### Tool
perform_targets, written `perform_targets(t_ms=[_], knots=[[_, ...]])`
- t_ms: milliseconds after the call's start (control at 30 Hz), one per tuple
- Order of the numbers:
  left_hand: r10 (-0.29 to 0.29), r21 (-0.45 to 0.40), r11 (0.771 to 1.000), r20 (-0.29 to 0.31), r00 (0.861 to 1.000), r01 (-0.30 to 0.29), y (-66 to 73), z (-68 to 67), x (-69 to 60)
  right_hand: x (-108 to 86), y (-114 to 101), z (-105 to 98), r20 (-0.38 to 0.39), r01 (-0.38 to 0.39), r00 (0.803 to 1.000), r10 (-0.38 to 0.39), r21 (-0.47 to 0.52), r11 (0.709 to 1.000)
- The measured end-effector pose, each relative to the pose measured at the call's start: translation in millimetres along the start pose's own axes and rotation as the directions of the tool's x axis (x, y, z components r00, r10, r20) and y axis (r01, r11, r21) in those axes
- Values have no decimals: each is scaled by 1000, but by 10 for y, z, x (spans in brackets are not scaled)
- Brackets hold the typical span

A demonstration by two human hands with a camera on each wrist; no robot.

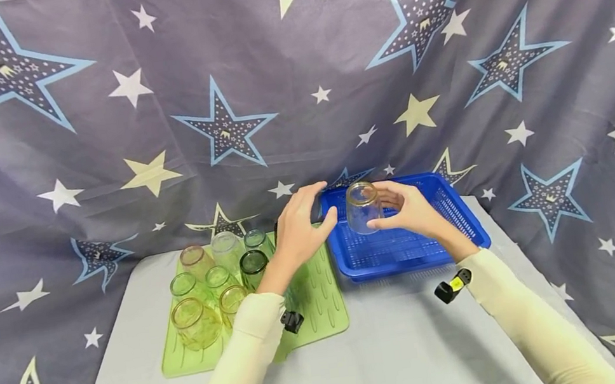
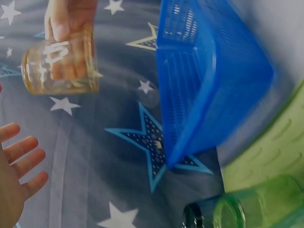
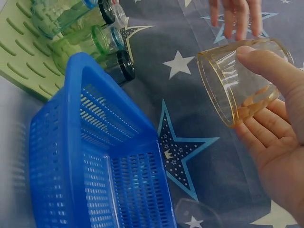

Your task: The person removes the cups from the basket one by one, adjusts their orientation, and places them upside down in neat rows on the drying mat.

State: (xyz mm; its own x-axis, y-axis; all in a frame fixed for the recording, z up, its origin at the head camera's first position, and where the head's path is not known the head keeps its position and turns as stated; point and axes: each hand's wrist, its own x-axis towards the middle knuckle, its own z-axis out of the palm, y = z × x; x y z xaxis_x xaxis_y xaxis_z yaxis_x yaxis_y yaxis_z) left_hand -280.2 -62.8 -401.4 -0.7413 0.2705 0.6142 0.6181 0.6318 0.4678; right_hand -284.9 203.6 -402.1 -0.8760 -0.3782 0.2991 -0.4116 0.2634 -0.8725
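A clear amber-tinted glass (image 1: 364, 209) is gripped by my right hand (image 1: 409, 210) above the blue basket (image 1: 351, 270). In the right wrist view the thumb lies on one side of the glass (image 3: 242, 76) and the fingers on the other. My left hand (image 1: 301, 226) is raised over the green mat (image 1: 323, 318), left of the glass and apart from it. Its fingers are spread and hold nothing, as the left wrist view shows of the hand (image 2: 19, 166). Below and left of it, several tinted glasses stand on the mat, including a dark green glass (image 1: 253, 269).
On the mat's left side stand a yellow glass (image 1: 197, 327), a pink glass (image 1: 196, 263) and other tinted glasses close together. The basket sits right of the mat on a white-covered table (image 1: 384, 349). A grey star-patterned curtain (image 1: 287, 117) hangs behind.
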Motion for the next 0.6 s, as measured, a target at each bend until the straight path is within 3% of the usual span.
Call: perform_targets(t_ms=[300,500,600], knots=[[62,-29,998,2,998,-62,181,125,105,-17,63,134,39,37,998,-39,40,998],[113,-22,994,101,988,-111,343,315,182,-176,50,89,-15,37,999,-36,48,998],[106,12,994,106,989,-108,343,318,188,-147,27,141,18,36,999,-37,52,998]])
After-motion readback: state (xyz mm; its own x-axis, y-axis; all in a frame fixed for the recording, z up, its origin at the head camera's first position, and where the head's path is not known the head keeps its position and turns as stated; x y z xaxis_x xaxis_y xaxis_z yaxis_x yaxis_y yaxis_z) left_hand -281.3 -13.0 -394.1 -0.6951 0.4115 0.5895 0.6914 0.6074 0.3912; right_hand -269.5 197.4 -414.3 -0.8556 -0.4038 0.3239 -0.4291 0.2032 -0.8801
